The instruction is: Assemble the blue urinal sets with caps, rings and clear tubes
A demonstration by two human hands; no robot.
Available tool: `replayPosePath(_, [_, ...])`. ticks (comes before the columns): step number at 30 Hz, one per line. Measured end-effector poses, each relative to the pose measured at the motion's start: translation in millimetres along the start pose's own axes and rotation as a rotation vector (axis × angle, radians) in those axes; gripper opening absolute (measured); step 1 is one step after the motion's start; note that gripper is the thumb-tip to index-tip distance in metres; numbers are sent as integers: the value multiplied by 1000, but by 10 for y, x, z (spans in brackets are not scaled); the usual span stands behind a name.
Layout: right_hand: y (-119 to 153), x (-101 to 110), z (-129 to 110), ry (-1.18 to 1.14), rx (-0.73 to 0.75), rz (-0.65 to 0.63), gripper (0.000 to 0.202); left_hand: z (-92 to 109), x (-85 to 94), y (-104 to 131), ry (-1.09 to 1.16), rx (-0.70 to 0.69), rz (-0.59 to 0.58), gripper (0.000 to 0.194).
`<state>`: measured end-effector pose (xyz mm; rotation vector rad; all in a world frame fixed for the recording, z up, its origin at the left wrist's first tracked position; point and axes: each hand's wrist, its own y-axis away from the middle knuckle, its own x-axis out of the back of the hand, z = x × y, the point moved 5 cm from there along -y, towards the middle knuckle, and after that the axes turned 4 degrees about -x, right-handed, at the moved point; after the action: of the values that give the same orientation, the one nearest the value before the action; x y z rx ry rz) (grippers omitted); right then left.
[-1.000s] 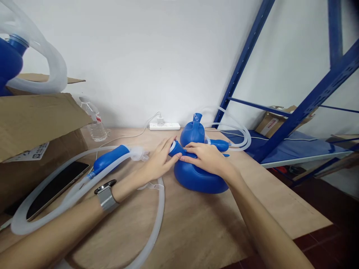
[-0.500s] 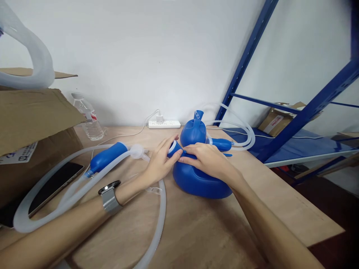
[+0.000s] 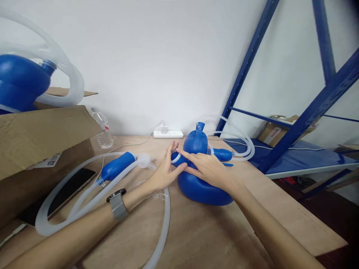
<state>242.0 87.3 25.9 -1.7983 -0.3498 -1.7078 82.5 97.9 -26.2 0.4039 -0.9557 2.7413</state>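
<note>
The blue bottle (image 3: 203, 194) sits on the surface (image 3: 196, 235) below the right hand (image 3: 206, 168), whose fingers' grip I cannot tell; the left hand (image 3: 165, 170), fingers spread, flanks the bottle's neck (image 3: 179, 162), probably to steady its opening

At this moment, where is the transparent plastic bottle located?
In the head view, the clear bottle is at the left by the wall, just right of the cardboard box and left of the white power strip.

Both arms (image 3: 86, 231) reach forward, the left hand (image 3: 165, 171) with thumb (image 3: 179, 169) and fingers (image 3: 169, 153) parted, the right hand (image 3: 206, 167) palm down, index finger (image 3: 185, 154) extended.
</note>
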Motion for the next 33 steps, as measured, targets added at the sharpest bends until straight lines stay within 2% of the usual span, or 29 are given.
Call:
replayPosePath(3, [-10,18,-43,-38,23,17,72,-88,11,83,74,93,60,85])
replayPosePath(7, [-63,10,-139,-10,-21,25,85,-121,69,139,-52,119,107,72])
replayPosePath(11, [-104,4,-239,-18,-22,60,79,-107,137,125,-282,76,87,64])
replayPosePath(14, [-117,1,-231,11,-80,70,69,-152,163,113,-375,58,104,63])
replayPosePath(20, [-132,-12,-207,87,-113,57,63,-241,144,121,-323,59,125,62])
replayPosePath(24, [-125,2,-205,90,-154,73,61,-222,107,139,-295,48,131,60])
replayPosePath(26, [-123,14,-214,83,-163,77,61,-204,78,138,-251,79,107,63])
replayPosePath(29, [-125,24,-230,67,-158,73,59,-136,64,116,-223,158,10,72])
replayPosePath(31, [-124,28,-235,61,-151,81,59,-48,138,103,-274,196,-56,75])
replayPosePath(33, [-118,29,-233,57,-149,92,60,52,285,119,-367,220,-142,76])
